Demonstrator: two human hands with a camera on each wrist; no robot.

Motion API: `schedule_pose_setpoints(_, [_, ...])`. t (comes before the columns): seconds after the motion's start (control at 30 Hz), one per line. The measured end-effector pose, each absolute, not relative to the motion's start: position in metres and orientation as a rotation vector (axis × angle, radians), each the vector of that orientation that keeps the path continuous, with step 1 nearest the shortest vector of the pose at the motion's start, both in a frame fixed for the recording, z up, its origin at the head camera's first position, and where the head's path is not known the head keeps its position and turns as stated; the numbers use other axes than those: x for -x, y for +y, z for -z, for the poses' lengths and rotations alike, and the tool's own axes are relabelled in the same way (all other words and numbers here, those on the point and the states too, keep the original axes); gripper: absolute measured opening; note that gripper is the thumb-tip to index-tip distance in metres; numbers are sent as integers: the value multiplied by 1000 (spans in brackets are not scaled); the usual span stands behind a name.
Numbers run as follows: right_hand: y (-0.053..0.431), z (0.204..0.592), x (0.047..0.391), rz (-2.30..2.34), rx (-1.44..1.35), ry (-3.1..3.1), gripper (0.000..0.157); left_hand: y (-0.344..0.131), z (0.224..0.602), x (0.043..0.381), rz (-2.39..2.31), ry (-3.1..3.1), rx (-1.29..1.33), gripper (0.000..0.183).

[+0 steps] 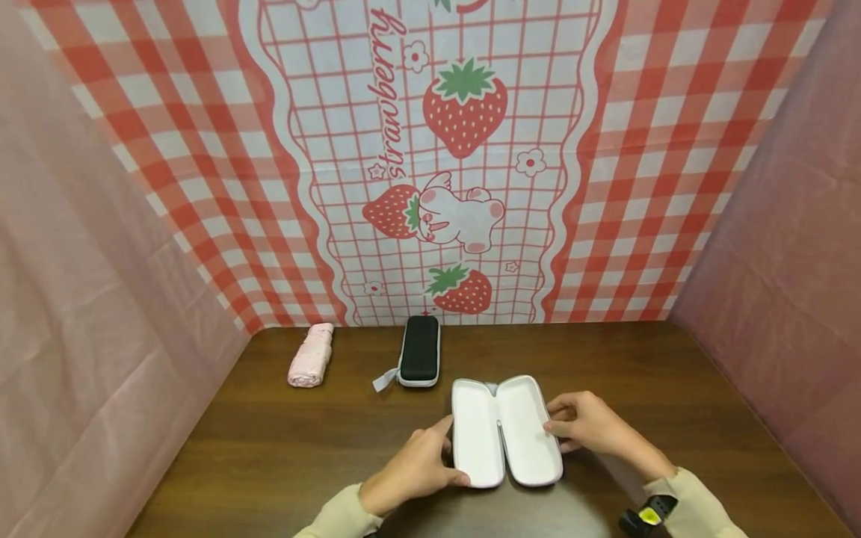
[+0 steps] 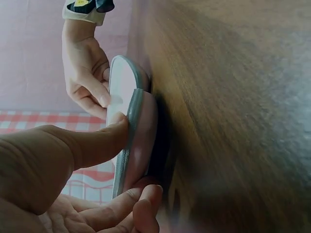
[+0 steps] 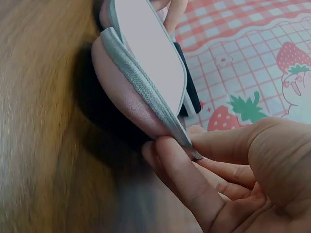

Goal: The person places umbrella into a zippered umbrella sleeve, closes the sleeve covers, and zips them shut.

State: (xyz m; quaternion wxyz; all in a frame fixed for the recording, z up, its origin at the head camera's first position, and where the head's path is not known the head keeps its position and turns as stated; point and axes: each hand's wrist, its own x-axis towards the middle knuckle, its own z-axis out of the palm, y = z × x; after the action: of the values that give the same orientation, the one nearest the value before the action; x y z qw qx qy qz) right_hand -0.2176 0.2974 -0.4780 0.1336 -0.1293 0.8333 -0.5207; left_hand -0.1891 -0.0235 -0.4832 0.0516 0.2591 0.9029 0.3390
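A pink zippered case with a white inside and grey zip edges lies spread open on the front part of the table. My left hand grips its left half, thumb over the rim and fingers beneath, as the left wrist view shows on the pink shell. On the far side, my right hand pinches the outer edge of the right half. In the right wrist view its thumb and fingers close on the grey zip edge. Both white halves hold nothing.
A black zippered case with a light pull strap stands behind, close to the back curtain. Left of it lies a rolled pale pink cloth. Checkered strawberry fabric closes off the back of the wooden table; pink drapes hang at both sides.
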Motion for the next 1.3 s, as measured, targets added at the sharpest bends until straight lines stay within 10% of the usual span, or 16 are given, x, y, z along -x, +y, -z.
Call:
schedule_pose_setpoints(0.8, [263,482,203,1566,382,2265,54,-61,476,175,-1150,2561,-740,52])
schedule_pose_setpoints(1.3, [251,481,194,1602,395,2216,57,-75,473,169,-1154,2512,-732,77])
